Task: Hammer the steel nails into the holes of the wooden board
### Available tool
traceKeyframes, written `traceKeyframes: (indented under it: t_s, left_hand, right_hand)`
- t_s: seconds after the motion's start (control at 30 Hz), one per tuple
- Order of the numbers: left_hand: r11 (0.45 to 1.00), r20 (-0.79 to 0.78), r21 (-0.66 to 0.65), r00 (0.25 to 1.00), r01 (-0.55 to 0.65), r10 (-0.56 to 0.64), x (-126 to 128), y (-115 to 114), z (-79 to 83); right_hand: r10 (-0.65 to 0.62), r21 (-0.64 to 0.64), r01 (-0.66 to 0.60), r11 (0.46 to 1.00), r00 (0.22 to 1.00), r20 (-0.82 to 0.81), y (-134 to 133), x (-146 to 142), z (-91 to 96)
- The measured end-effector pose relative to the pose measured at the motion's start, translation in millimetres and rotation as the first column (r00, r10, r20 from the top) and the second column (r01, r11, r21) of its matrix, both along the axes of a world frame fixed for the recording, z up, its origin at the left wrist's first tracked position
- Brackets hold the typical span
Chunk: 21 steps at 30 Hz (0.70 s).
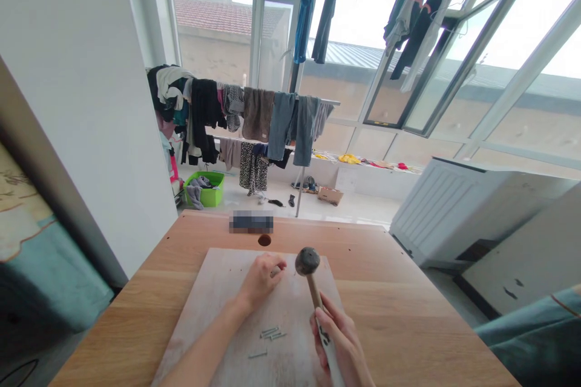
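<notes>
My right hand (338, 332) is wrapped round the handle of a rubber mallet (307, 261), whose dark round head is raised over the right part of a pale wooden board (200, 308). On the far part of that board rests my left hand (261, 278), its fingers curled closed. Whatever it may be pinching is too small to make out. Several silvery nails (271, 333) lie loose in a small group between my forearms. A single nail (258, 354) lies a little nearer to me. Small dark marks dot the board's far edge.
The board lies on a wooden table (385, 314) with a round hole (264, 240) near its far edge. Behind the hole sits a blurred dark object (251, 222). Beyond stand a clothes rack (258, 115), a green basket (211, 193) and a white cabinet (436, 211).
</notes>
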<state>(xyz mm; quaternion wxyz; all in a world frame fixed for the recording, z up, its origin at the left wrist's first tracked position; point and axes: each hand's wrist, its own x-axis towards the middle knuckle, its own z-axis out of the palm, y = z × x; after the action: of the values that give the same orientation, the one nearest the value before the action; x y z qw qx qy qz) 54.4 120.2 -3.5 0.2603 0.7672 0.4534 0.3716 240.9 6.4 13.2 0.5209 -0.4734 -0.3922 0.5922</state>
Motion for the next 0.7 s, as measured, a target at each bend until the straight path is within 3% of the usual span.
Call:
traceKeyframes:
  t_s: [0.17,0.4,0.7]
  left_hand:
    - [1.0,0.037,0.008,0.999,-0.011,0.01,0.1,3.4,-10.4]
    - [1.0,0.129,-0.019,0.992,0.02,-0.017,2.2,4.1,-14.0]
    - [0.997,0.131,-0.028,0.989,0.067,-0.063,-0.6,2.3,-6.8]
  right_hand:
    - [0.085,0.027,-0.086,0.996,0.996,0.03,5.2,-9.5,6.1]
    - [0.088,0.036,-0.092,0.995,0.991,0.096,8.9,-19.1,17.7]
    - [0.145,0.043,-0.151,0.988,0.984,0.106,8.8,-23.5,5.1]
